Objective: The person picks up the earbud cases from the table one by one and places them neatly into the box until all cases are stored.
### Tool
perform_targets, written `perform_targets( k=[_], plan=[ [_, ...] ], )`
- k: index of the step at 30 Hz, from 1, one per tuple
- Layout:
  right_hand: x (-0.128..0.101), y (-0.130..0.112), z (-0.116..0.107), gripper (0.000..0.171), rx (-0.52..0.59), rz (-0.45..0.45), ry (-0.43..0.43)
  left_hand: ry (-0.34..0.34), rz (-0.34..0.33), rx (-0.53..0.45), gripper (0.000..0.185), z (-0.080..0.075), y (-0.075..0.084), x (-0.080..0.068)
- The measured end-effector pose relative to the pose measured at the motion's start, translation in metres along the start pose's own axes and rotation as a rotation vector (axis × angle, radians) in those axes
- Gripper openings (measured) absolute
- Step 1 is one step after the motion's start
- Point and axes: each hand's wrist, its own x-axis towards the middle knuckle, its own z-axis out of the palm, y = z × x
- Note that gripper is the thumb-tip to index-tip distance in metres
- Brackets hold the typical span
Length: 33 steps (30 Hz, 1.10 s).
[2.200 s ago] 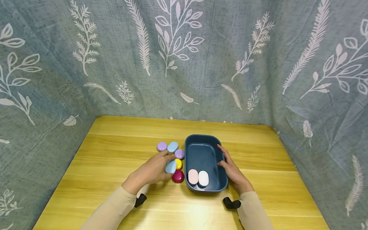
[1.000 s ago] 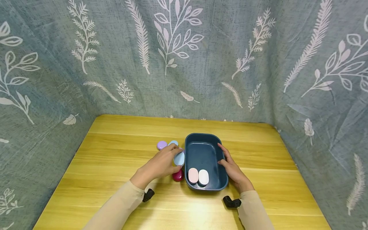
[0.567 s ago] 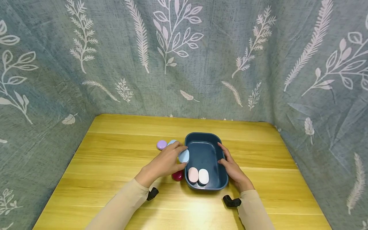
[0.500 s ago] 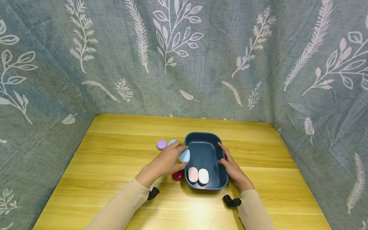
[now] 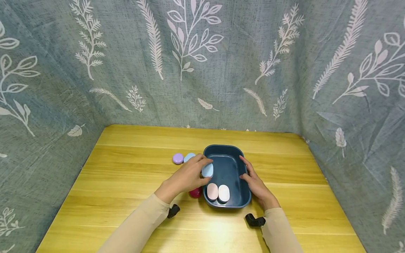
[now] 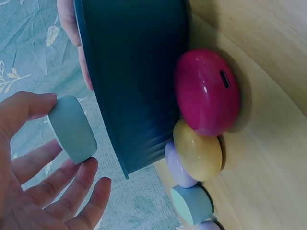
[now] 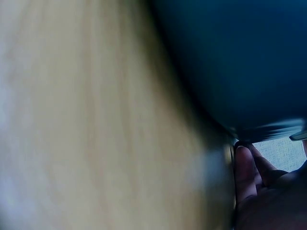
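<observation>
Wooden surface (image 5: 126, 182) held a blue tub (image 5: 235, 160); left hand (image 5: 186, 177) pinched a pale blue pebble (image 5: 207, 170) that might slip onto the rim, right hand (image 5: 254, 184) lay flat against the tub's side.

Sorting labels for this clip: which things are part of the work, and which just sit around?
In the work:
left hand
light blue case
blue bin
right hand
cases in the bin

Lying about:
purple case
red case
yellow case
</observation>
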Motion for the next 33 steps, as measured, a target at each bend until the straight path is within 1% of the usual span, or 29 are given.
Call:
perform_targets(
  k=[6, 13, 21, 33],
  plan=[
    [0.001, 0.002, 0.000, 0.076, 0.007, 0.010, 0.003, 0.000, 0.017, 0.015, 0.057, 0.005, 0.000, 0.004],
    [0.000, -0.001, 0.001, 0.077, 0.014, 0.008, -0.003, -0.018, 0.011, 0.015, 0.056, 0.011, -0.001, 0.008],
    [-0.002, -0.004, 0.002, 0.076, 0.030, 0.013, 0.007, -0.036, 0.003, 0.050, 0.055, 0.015, 0.000, 0.011],
    [-0.001, -0.001, 0.001, 0.077, -0.009, 0.015, 0.017, -0.075, 0.002, 0.081, 0.055, 0.026, 0.000, 0.014]
  ],
)
